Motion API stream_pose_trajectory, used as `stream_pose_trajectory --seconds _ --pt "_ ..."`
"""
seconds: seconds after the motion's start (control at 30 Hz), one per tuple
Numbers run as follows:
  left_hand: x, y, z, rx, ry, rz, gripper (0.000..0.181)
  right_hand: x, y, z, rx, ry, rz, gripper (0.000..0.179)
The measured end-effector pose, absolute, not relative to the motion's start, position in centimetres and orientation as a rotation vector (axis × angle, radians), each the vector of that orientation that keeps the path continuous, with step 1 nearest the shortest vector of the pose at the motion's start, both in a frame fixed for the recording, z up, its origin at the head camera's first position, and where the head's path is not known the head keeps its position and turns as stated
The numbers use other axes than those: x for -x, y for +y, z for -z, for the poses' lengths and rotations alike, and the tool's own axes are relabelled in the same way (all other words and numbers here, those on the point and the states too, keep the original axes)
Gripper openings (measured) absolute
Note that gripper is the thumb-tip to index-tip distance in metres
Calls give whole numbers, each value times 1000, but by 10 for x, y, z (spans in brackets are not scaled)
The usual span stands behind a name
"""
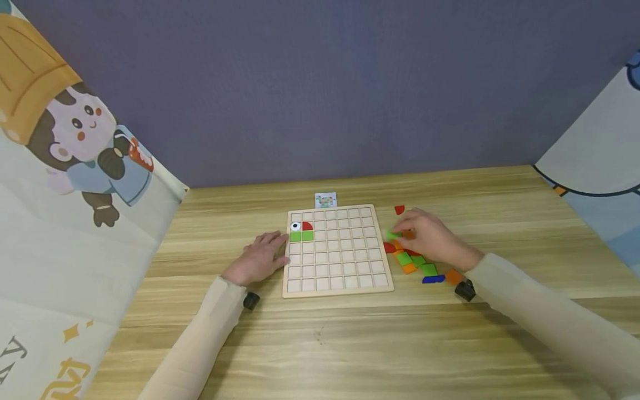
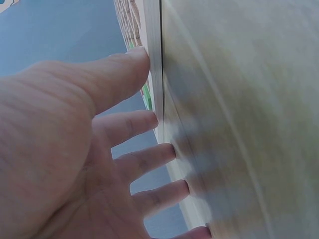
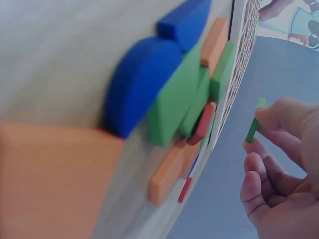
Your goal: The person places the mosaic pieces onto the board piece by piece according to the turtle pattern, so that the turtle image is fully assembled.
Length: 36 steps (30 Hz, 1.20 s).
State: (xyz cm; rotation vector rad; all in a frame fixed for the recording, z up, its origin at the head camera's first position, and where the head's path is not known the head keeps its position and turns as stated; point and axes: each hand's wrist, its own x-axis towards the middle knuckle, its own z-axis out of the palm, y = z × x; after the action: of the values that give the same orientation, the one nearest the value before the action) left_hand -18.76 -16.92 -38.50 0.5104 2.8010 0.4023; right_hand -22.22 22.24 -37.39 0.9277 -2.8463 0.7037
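A square wooden grid board (image 1: 336,257) lies on the table. In its upper left cells sit a round eye piece (image 1: 295,226), a red rounded piece (image 1: 307,226) and two green square tiles (image 1: 307,236). My left hand (image 1: 257,258) rests at the board's left edge, its fingers spread and fairly straight, thumb and fingertips touching the rim in the left wrist view. Right of the board, my right hand (image 1: 430,236) pinches a thin green tile (image 3: 255,122) between thumb and fingers. The right wrist view shows the tile lifted clear of the loose pieces.
Loose pieces lie right of the board: green tiles (image 1: 429,270), orange tiles (image 1: 453,276), blue rounded pieces (image 1: 433,279) and a red piece (image 1: 399,209). A small picture card (image 1: 326,200) lies behind the board. A dark partition (image 1: 350,89) rises along the table's back.
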Motion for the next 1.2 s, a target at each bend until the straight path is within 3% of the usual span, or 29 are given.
stream_pose_trajectory --seconds 0.7,1.2 --pt "180 -177 385 -534 2781 -390 62 217 159 370 -1167 -2798 -837 20" --pt "181 -177 384 -531 2780 -395 63 234 103 376 -1283 -2881 -793 17"
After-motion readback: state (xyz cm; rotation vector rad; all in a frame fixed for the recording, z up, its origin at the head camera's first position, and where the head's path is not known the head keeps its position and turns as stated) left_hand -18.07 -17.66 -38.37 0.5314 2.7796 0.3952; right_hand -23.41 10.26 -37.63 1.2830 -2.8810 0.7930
